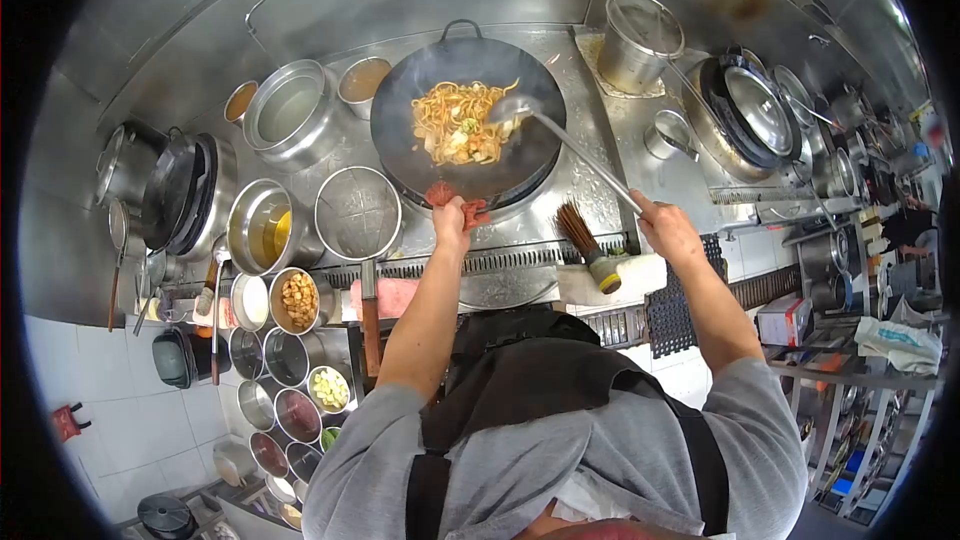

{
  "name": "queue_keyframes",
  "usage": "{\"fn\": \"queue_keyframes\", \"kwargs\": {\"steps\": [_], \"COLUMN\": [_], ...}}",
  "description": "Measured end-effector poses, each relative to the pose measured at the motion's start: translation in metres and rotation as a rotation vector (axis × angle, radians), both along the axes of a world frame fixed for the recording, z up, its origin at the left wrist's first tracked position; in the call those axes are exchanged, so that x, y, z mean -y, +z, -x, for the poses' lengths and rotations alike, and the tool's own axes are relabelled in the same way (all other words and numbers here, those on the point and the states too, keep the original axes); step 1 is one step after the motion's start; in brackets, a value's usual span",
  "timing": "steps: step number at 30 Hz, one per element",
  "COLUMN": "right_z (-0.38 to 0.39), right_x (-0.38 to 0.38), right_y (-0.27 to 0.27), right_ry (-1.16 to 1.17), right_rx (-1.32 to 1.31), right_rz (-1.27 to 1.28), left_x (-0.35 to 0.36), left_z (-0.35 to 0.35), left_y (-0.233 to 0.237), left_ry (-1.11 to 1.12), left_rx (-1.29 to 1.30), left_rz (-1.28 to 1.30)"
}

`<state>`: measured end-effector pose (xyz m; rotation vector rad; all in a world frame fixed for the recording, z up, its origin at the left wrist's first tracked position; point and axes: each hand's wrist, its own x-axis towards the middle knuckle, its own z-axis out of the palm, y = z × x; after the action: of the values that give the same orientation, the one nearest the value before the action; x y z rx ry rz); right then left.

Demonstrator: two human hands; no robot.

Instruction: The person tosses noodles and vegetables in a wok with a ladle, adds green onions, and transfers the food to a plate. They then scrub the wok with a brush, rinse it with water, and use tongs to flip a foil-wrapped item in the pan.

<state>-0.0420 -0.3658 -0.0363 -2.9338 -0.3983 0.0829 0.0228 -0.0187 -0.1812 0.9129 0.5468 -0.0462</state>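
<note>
A black wok sits on the stove with stir-fried noodles and bits of vegetable in it. My left hand is closed on a red cloth at the wok's near rim; any handle beneath the cloth is hidden. My right hand grips the end of a long-handled metal ladle. The ladle's bowl, slightly blurred, is at the right edge of the noodles inside the wok.
A wire strainer lies left of the wok, near an oil pot and a large steel pot. A wok brush rests at the front right. Ingredient containers line the lower left. A lidded pot stands back right.
</note>
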Motion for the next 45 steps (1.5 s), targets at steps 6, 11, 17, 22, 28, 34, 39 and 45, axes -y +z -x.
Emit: {"fn": "queue_keyframes", "kwargs": {"steps": [6, 11, 17, 22, 28, 34, 39, 45], "right_z": [-0.047, -0.021, -0.018, -0.081, -0.103, -0.043, 0.008, 0.093], "right_x": [-0.034, -0.097, -0.087, -0.093, -0.152, -0.084, -0.015, 0.01], "right_y": [-0.04, -0.039, -0.026, -0.079, -0.031, -0.039, -0.01, 0.064], "right_ry": [-0.141, -0.279, -0.286, -0.1, -0.171, 0.274, 0.176, 0.048], "right_rx": [0.033, -0.511, -0.557, 0.019, -0.419, -0.124, -0.186, -0.13], "right_rz": [-0.092, -0.628, -0.909, -0.359, -0.551, -0.275, -0.036, -0.076], "left_x": [-0.004, -0.007, -0.005, -0.009, -0.01, -0.013, -0.017, 0.001], "left_z": [-0.002, 0.0, 0.0, 0.0, 0.001, 0.001, -0.004, 0.063], "left_y": [-0.008, 0.0, 0.0, 0.002, 0.004, -0.001, -0.003, 0.059], "left_ry": [-0.053, -0.105, -0.061, -0.137, -0.171, -0.19, -0.277, 0.002], "left_rx": [-0.025, -0.022, 0.007, -0.022, -0.028, -0.035, -0.133, 0.052], "left_rz": [-0.008, -0.032, -0.001, -0.048, -0.05, -0.079, -0.122, 0.109]}}
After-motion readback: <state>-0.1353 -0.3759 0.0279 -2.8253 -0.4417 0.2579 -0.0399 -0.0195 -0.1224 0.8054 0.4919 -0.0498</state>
